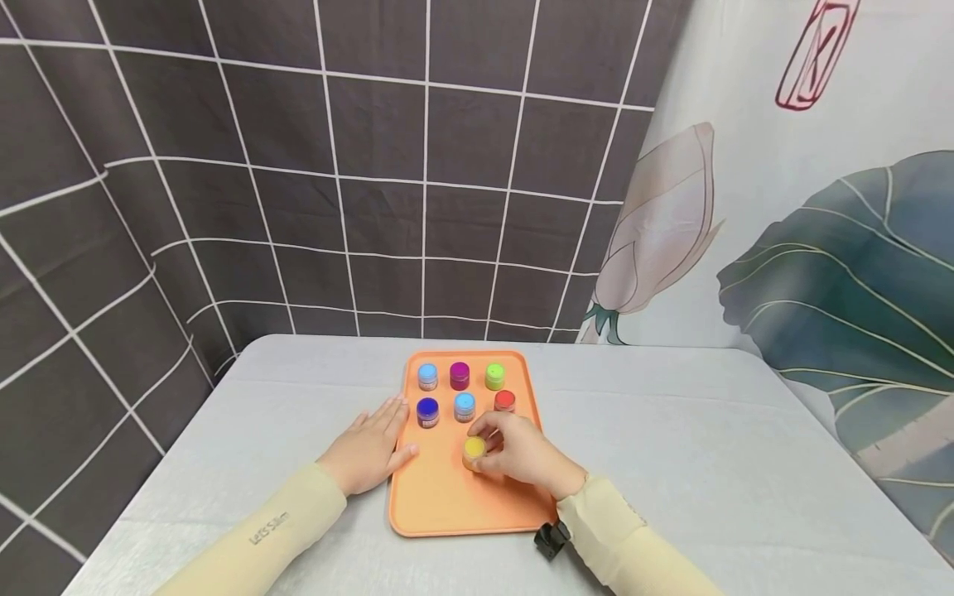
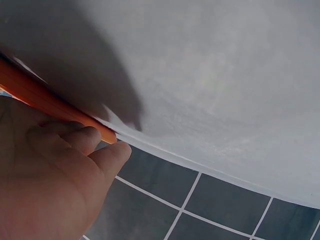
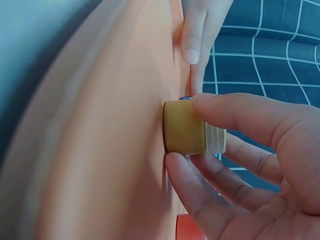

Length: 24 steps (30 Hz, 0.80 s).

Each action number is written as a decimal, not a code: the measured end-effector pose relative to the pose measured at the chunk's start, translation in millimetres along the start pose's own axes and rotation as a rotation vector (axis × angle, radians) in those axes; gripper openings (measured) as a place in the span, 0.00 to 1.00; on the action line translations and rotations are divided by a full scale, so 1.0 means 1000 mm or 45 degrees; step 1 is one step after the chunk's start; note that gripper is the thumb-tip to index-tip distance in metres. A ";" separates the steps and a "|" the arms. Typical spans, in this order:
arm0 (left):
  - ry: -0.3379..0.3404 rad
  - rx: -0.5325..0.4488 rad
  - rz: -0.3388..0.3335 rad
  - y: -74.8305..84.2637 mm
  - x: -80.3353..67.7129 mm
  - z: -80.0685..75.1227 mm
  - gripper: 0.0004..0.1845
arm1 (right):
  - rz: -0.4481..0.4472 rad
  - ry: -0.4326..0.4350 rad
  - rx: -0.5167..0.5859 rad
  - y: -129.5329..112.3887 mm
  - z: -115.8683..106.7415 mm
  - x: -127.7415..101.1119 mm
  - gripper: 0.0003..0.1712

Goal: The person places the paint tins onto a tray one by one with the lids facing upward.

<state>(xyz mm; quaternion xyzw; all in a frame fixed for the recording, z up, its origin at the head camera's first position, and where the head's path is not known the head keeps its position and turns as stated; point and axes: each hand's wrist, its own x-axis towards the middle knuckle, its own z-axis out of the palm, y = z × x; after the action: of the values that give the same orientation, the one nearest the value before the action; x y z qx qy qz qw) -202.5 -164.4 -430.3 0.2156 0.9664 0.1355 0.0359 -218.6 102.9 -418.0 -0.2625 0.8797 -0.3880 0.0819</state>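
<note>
From the head camera, an orange tray (image 1: 440, 497) lies on a grey-covered desk (image 1: 708, 447), backed by a dark checked cloth (image 1: 298, 165) and a flower-print cloth (image 1: 820, 248). The right hand (image 1: 522, 451) reaches in from the lower right, forearm in a cream sleeve, and rests over the tray's right half with its fingers curled round a yellow-lidded jar (image 1: 474, 451) that stands on the tray near its middle. The left hand (image 1: 368, 451) lies flat, palm down, fingers straight and relaxed, on the desk against the tray's left edge; it holds nothing. Behind the hands six more jars stand in two rows on the tray: light blue (image 1: 427, 376), purple (image 1: 460, 375) and green (image 1: 495, 376) at the back, dark blue (image 1: 428, 411), light blue (image 1: 465, 406) and red (image 1: 504, 401) in front.

The left wrist camera shows the left hand (image 2: 55, 180) low in the picture, fingers together and extended, their tips touching the tray's orange rim (image 2: 45, 100), the grey desk beyond.

The right wrist camera shows the right hand (image 3: 260, 165) pinching the yellow-lidded jar (image 3: 192, 127) between thumb and fingers, the jar's base against the tray surface (image 3: 110, 150). The left hand's fingers (image 3: 192, 35) show at the tray's far edge.
</note>
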 end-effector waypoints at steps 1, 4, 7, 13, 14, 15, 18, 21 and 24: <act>0.000 -0.001 0.000 0.000 0.000 0.000 0.38 | -0.003 -0.003 -0.001 0.000 0.000 0.000 0.16; 0.000 -0.009 0.000 -0.001 0.000 -0.001 0.38 | -0.001 -0.011 0.027 0.000 -0.001 0.000 0.16; 0.002 -0.021 -0.002 -0.001 -0.001 -0.001 0.38 | -0.001 -0.020 0.074 0.000 -0.004 0.000 0.16; -0.018 -0.027 0.017 -0.006 0.000 -0.002 0.38 | -0.039 0.013 0.050 0.006 -0.016 -0.005 0.17; -0.022 -0.023 0.022 -0.007 0.001 -0.003 0.37 | -0.060 0.030 0.035 0.007 -0.019 -0.005 0.17; -0.028 -0.020 0.027 -0.009 0.001 -0.005 0.37 | -0.080 0.049 0.023 0.009 -0.023 -0.006 0.16; -0.038 -0.001 0.035 -0.014 0.001 -0.011 0.35 | -0.158 0.106 -0.007 0.017 -0.035 -0.008 0.13; -0.018 0.058 0.053 -0.018 0.003 -0.019 0.31 | -0.219 0.174 -0.072 0.031 -0.051 -0.009 0.11; 0.041 0.159 0.056 -0.021 0.009 -0.029 0.27 | -0.229 0.249 -0.189 0.048 -0.071 -0.009 0.12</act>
<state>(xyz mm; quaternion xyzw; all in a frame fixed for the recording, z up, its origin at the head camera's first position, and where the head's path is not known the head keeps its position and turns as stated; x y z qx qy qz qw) -222.9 -186.3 -408.9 0.2363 0.9684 0.0794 0.0037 -254.5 180.0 -404.8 -0.3067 0.8826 -0.3513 -0.0588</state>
